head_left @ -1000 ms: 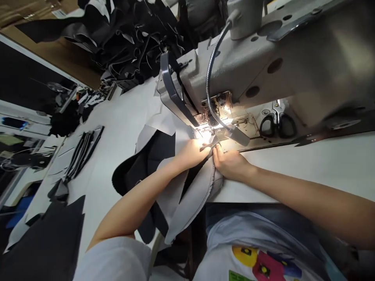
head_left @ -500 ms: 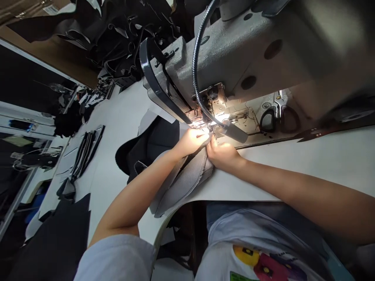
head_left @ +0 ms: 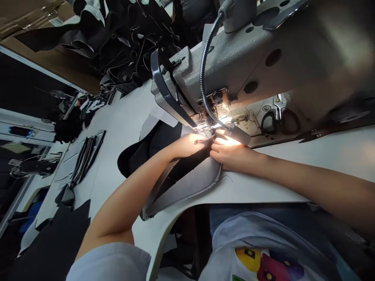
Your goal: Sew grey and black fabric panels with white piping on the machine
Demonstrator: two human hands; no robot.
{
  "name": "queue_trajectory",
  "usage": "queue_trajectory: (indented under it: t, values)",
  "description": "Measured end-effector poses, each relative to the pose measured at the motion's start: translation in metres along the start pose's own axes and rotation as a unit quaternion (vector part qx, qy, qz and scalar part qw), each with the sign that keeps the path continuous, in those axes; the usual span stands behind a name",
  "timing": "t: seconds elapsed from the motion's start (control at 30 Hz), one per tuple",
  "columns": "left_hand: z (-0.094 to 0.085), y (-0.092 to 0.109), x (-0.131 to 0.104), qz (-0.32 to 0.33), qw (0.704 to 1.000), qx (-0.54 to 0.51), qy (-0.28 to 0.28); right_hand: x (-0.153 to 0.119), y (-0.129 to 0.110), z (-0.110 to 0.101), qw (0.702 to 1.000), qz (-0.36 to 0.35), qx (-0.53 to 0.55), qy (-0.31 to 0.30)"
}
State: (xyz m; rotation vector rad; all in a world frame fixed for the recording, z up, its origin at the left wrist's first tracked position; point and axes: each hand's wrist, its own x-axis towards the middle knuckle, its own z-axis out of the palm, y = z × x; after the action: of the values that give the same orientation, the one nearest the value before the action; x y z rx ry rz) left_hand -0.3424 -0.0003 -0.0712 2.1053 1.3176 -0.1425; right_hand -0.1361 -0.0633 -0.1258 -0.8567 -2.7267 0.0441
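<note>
Under the lit needle area of a grey sewing machine (head_left: 216,74) lies a black-and-grey fabric piece (head_left: 187,185) with a stitched, curved edge. My left hand (head_left: 189,145) is closed on the fabric just left of the presser foot, fingertips pinching its edge. On the right, my right hand (head_left: 231,152) grips the same fabric close to the needle, fingers curled over it. The needle tip is partly hidden by glare and by a small lamp (head_left: 238,134) on a bendable metal neck. Part of the fabric's black side (head_left: 158,140) spreads out behind my left forearm.
Black-handled scissors (head_left: 278,115) lie on the machine bed at the right. A stack of dark fabric panels (head_left: 88,156) sits on the white table (head_left: 117,121) at the left. Black cloth pieces (head_left: 125,43) are heaped at the back. The table's curved front edge is near my body.
My right hand has shifted slightly right and its fingers have curled more over the fabric. The fabric between my hands has opened, showing more of its black inside. The view has moved a little.
</note>
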Motion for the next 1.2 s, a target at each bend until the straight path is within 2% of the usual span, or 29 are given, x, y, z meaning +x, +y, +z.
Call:
queue_trajectory:
  t: [0.1,0.17,0.3,0.4,0.47,0.57,0.67,0.77,0.83,0.97,1.1,1.2]
  values:
    - [-0.01,0.007,-0.017,0.016,0.988,0.141,-0.062,-0.001,0.001,0.001,0.998,-0.05,-0.005,0.026]
    - [-0.013,0.009,-0.023,0.001,0.983,0.176,-0.041,0.0,0.001,0.001,0.997,-0.072,0.001,0.009]
    - [-0.008,0.009,-0.019,-0.034,0.996,0.077,0.042,0.02,-0.014,0.011,0.993,-0.098,-0.024,-0.055]
    - [-0.003,0.008,-0.012,-0.019,0.997,0.002,0.08,0.035,-0.033,0.028,0.995,-0.073,-0.06,-0.012]
    - [-0.003,0.006,-0.01,-0.012,0.996,-0.009,0.083,0.033,-0.039,0.035,0.996,-0.052,-0.064,0.024]
    - [-0.003,0.003,-0.011,-0.021,0.995,0.017,0.091,0.017,-0.033,0.035,0.998,-0.04,-0.028,0.035]
    - [-0.001,0.006,-0.015,-0.034,0.991,0.078,0.101,0.006,-0.019,0.027,0.999,-0.035,0.017,-0.014]
    - [0.008,0.019,-0.017,-0.024,0.981,0.158,0.111,0.007,-0.014,0.024,0.997,-0.053,0.034,-0.047]
    - [0.017,0.03,-0.015,-0.016,0.975,0.2,0.095,0.01,-0.018,0.028,0.999,-0.048,0.006,-0.015]
    - [0.036,0.045,-0.009,-0.063,0.972,0.222,0.035,0.008,-0.034,0.041,0.994,-0.014,-0.09,0.067]
    - [0.044,0.049,-0.006,-0.052,0.98,0.191,0.025,0.007,-0.041,0.044,0.989,-0.013,-0.116,0.089]
    - [0.043,0.054,-0.007,-0.096,0.97,0.223,0.009,0.008,-0.039,0.042,0.988,-0.019,-0.117,0.094]
